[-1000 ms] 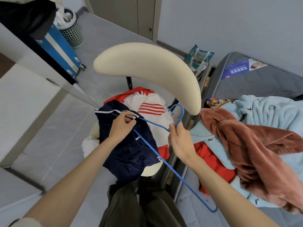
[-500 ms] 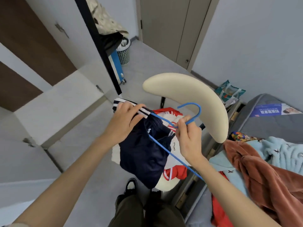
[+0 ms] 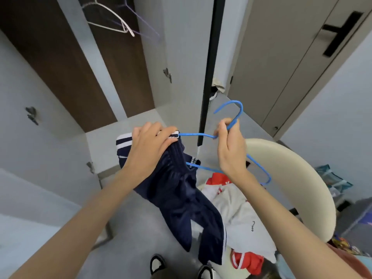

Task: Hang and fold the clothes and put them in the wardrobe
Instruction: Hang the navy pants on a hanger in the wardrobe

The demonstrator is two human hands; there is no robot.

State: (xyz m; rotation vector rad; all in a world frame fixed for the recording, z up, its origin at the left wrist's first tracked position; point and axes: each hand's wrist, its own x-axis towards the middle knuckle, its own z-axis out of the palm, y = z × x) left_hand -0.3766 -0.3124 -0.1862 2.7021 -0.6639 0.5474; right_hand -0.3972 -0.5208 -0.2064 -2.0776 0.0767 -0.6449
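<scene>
A navy garment with white stripes (image 3: 181, 190) hangs from a blue wire hanger (image 3: 201, 135) held up in front of me. My left hand (image 3: 150, 147) grips the garment's striped band where it sits on the hanger's left end. My right hand (image 3: 229, 147) pinches the hanger's neck just under its hook (image 3: 233, 106). The open wardrobe (image 3: 66, 63) is ahead on the left, with empty white and purple hangers (image 3: 112, 19) hanging inside near the top.
A cream-backed chair (image 3: 291, 174) stands at the right with white and red clothes (image 3: 241, 214) piled on its seat. A black wardrobe door edge (image 3: 209, 73) runs upright behind the hanger. A closed room door (image 3: 291, 57) is at the right. My shoes (image 3: 159, 264) show below.
My view has swung up from the chair toward the wardrobe. Both hands have lifted the hanger and navy garment higher, away from the chair.
</scene>
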